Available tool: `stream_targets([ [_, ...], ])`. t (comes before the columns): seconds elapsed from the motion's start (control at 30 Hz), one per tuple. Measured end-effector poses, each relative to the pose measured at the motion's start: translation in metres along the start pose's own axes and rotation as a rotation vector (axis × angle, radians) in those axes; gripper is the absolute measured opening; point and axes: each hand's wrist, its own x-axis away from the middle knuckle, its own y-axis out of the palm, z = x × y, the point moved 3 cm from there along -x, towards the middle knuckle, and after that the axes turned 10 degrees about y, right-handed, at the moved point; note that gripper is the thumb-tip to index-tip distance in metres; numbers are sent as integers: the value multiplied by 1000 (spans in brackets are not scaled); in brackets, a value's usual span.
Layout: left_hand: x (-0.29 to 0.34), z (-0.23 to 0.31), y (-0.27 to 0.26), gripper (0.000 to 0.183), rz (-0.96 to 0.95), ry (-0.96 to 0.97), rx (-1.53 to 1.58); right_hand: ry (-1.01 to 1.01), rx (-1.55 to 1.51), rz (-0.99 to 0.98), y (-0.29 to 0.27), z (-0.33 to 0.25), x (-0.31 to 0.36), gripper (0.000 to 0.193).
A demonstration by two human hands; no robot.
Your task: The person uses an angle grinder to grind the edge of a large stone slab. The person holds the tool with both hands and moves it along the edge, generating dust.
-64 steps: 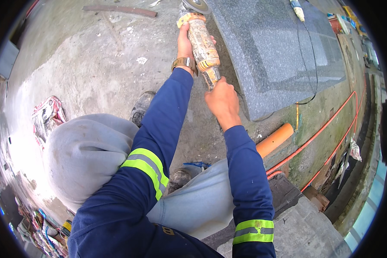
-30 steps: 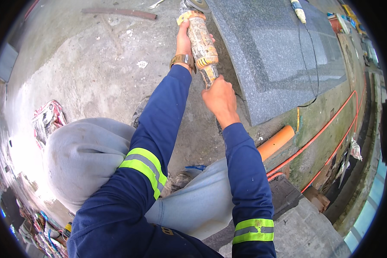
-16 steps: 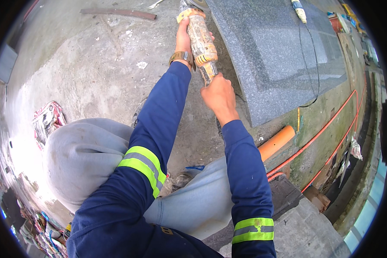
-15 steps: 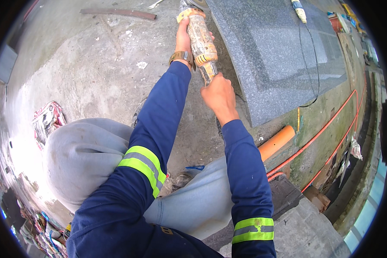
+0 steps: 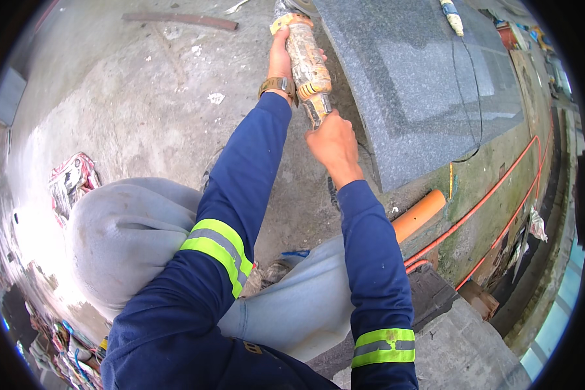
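Both my hands grip a worn yellow angle grinder (image 5: 305,60) held lengthwise, its head pointing away from me. My left hand (image 5: 280,58) wraps round the body close to the head, with a watch on the wrist. Round the rear handle, my right hand (image 5: 335,144) is closed. The grinder's disc (image 5: 303,6) is partly cut off by the top of the picture, beside the left edge of a speckled grey stone slab (image 5: 396,97). Whether the disc touches the slab I cannot tell.
On the slab lie a blue-and-white tool (image 5: 453,18) and its black cord (image 5: 480,97). An orange pipe (image 5: 419,216) and a red hose (image 5: 474,209) are at the right. A rusty bar (image 5: 179,20) lies on the concrete floor, with a crumpled bag (image 5: 71,185) at the left.
My hands and the grinder have shifted very slightly to the right. The grip is the same, and the slab has not moved.
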Motion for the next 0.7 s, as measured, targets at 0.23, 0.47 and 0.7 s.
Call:
stream_targets([
  [0.23,7,-1,-1,70,-22,3,6,-21,-9,32,2,8,5,43],
  [0.47,15,-2,0,70,-28,2,-3,-33,-10,19,1,12,11,42],
  [0.7,14,-3,1,72,-21,12,-9,-38,-15,19,-1,12,10,42],
])
